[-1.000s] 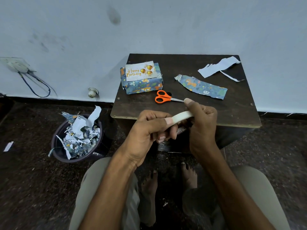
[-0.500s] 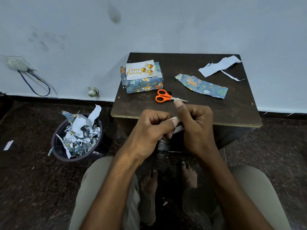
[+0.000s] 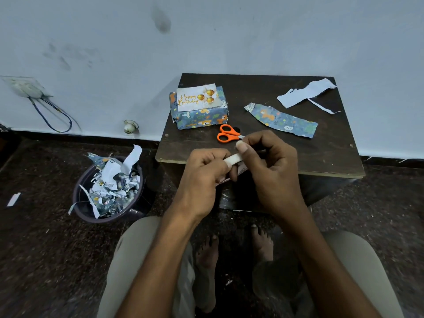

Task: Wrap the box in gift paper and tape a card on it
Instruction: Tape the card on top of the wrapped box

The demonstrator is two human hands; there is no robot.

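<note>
centre frame: my left hand (image 3: 202,177) and right hand (image 3: 270,166) meet over the near edge of the small dark table (image 3: 332,157), both working a strip of white tape (image 3: 232,158). left fingers are curled round the tape roll, mostly hidden under the hand, w/ the strip running out past the thumb. right thumb and forefinger pinch the strip's free end, other right fingers loosely bent behind.

upper centre: the wrapped box (image 3: 198,115) sits on the table's far left part, blue animal-print paper all round. the "happy birthday" card (image 3: 198,97) w/ gold balloons lies flat on its top face, slightly skewed; can't tell if any tape holds it yet.

just below-right of the box: orange-handled scissors (image 3: 227,133), handles toward the box, blades partly hidden behind my right fingers. right of centre: a long offcut of gift paper (image 3: 282,120), print side up, lying diagonal. upper right of the table: a white paper scrap (image 3: 305,92), w/ a thin sliver beside it.

lower left of the frame: a dark bin (image 3: 107,191) on the floor, stuffed w/ torn wrap scraps. far left on the floor, one small white scrap (image 3: 13,199). upper left: a wall socket (image 3: 25,88) w/ a looped cable hanging. bottom: my knees in light trousers and bare feet on the speckled floor.
</note>
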